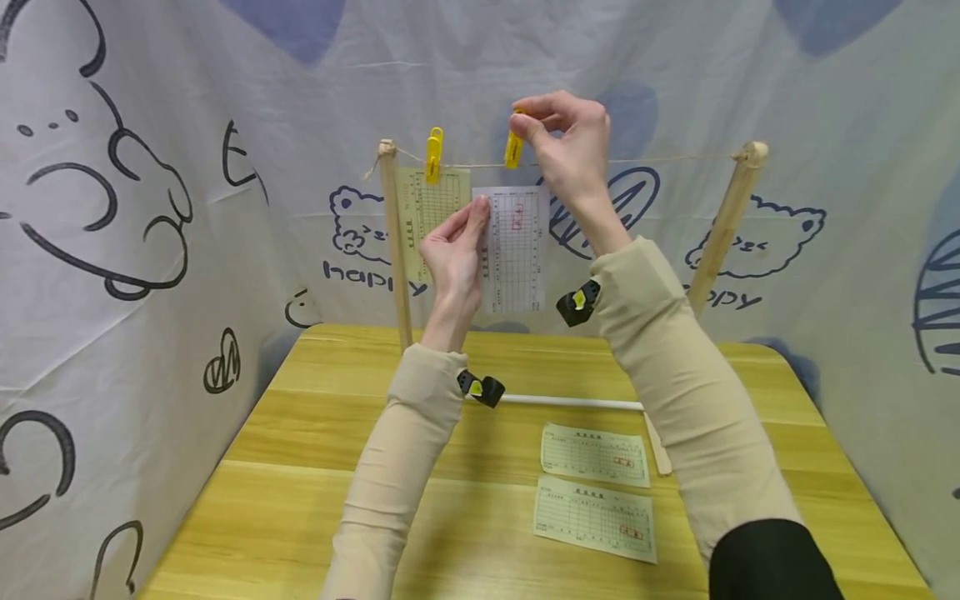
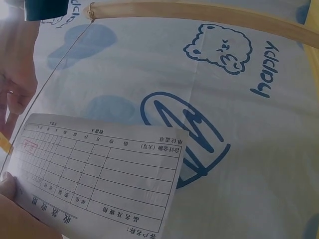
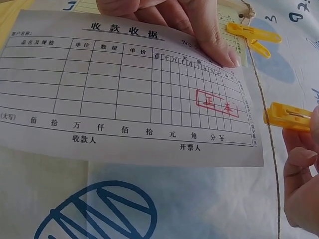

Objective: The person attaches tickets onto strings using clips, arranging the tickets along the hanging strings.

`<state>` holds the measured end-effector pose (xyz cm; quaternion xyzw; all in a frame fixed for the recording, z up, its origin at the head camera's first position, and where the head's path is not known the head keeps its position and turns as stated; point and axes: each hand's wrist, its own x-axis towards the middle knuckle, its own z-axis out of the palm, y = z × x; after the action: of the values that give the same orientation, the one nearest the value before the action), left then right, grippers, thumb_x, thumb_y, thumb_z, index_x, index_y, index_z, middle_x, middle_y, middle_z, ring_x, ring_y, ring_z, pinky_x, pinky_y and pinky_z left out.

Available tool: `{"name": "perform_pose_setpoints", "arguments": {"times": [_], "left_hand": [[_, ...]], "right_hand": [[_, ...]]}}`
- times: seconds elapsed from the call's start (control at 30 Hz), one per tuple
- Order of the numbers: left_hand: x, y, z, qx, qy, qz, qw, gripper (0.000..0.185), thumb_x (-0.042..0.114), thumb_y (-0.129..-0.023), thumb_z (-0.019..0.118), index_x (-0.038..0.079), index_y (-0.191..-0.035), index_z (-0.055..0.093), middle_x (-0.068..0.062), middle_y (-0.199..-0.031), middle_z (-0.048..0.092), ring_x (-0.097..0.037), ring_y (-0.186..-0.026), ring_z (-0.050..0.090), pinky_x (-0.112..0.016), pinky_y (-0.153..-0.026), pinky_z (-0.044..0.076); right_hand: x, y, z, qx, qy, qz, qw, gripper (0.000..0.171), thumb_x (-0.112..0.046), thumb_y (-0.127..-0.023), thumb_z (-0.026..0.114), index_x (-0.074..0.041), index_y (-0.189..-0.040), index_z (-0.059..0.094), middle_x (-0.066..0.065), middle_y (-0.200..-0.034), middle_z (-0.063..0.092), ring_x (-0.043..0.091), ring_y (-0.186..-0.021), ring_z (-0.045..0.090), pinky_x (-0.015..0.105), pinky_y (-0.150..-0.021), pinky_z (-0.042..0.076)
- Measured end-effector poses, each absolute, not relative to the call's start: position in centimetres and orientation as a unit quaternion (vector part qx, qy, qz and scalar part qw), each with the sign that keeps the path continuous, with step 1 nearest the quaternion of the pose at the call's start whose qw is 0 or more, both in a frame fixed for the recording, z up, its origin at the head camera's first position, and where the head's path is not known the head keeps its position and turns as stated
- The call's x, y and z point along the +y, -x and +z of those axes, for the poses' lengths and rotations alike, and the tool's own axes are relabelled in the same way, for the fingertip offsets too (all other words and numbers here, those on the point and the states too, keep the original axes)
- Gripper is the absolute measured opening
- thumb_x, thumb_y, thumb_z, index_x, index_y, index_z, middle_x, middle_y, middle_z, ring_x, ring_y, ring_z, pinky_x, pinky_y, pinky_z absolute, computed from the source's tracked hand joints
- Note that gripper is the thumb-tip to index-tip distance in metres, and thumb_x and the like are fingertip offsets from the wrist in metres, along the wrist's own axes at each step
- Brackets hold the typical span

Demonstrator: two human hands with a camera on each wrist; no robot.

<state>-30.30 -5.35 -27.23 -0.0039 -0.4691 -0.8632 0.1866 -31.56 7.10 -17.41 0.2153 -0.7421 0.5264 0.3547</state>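
Note:
A string [image 1: 675, 159] runs between two wooden posts. My left hand [image 1: 457, 246] pinches the left edge of a white receipt slip [image 1: 517, 250], holding it upright just under the string; the slip [image 3: 124, 84] fills the right wrist view and also shows in the left wrist view [image 2: 99, 174]. My right hand [image 1: 562, 142] pinches a yellow clothespin [image 1: 514, 148] at the string above the slip's top edge; the same pin [image 3: 289, 117] sits by the string [image 3: 269, 144]. Another yellow clothespin [image 1: 433, 155] holds a greenish slip [image 1: 431, 208] on the string beside it.
Two more slips [image 1: 595, 454] [image 1: 596, 517] lie on the wooden table [image 1: 300, 500]. The left post [image 1: 395, 242] and right post [image 1: 723, 225] stand at the table's back, with a white rod [image 1: 570, 403] across the base. A printed cloth [image 1: 150, 208] walls the space.

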Motion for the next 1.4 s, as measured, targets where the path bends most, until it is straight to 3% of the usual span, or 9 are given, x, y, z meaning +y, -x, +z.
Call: {"name": "perform_pose_setpoints", "arguments": {"times": [0.23,0.53,0.83,1.17,1.4], "left_hand": [[-5.15,30.27,-27.14,-0.473,0.007,-0.86,0.192,0.031,0.018,-0.086,0.08,0.0,-0.109,0.075,-0.016,-0.107,0.076,-0.01,-0.082,0.076,-0.027,-0.085,0.062],[-5.03,30.31,-27.07,-0.474,0.006,-0.86,0.191,0.03,0.02,-0.085,0.08,0.001,-0.109,0.075,-0.016,-0.107,0.077,-0.01,-0.082,0.076,-0.027,-0.086,0.062],[-4.88,30.52,-27.0,-0.467,0.009,-0.862,0.197,0.03,0.018,-0.085,0.08,-0.001,-0.108,0.075,-0.015,-0.105,0.077,-0.009,-0.08,0.075,-0.027,-0.086,0.062],[-4.81,30.52,-26.87,-0.473,0.017,-0.857,0.204,0.031,0.018,-0.087,0.079,-0.002,-0.109,0.074,-0.017,-0.106,0.076,-0.009,-0.079,0.075,-0.026,-0.084,0.062],[-4.83,30.49,-26.74,-0.479,0.018,-0.853,0.207,0.031,0.019,-0.086,0.08,-0.001,-0.109,0.074,-0.017,-0.106,0.077,-0.009,-0.077,0.074,-0.025,-0.078,0.063]], "right_hand": [[7.1,31.71,-17.37,-0.756,-0.195,0.522,0.343,0.019,-0.017,-0.091,0.076,-0.001,-0.1,0.077,0.017,-0.103,0.077,-0.004,-0.072,0.058,0.015,-0.069,0.048],[6.97,31.57,-17.68,-0.765,-0.193,0.507,0.346,0.018,-0.018,-0.091,0.075,-0.001,-0.099,0.079,0.017,-0.1,0.078,-0.004,-0.071,0.058,0.015,-0.072,0.049],[6.92,31.45,-17.75,-0.772,-0.187,0.497,0.348,0.017,-0.017,-0.091,0.076,-0.002,-0.097,0.08,0.017,-0.098,0.078,0.006,-0.072,0.065,0.013,-0.068,0.049],[7.07,31.41,-17.88,-0.777,-0.186,0.492,0.346,0.018,-0.018,-0.092,0.075,-0.002,-0.098,0.08,0.018,-0.098,0.078,-0.004,-0.068,0.059,0.013,-0.067,0.049],[7.0,31.34,-17.81,-0.786,-0.185,0.477,0.347,0.018,-0.019,-0.092,0.075,-0.003,-0.099,0.08,0.017,-0.098,0.078,0.005,-0.071,0.064,0.012,-0.066,0.048]]}}
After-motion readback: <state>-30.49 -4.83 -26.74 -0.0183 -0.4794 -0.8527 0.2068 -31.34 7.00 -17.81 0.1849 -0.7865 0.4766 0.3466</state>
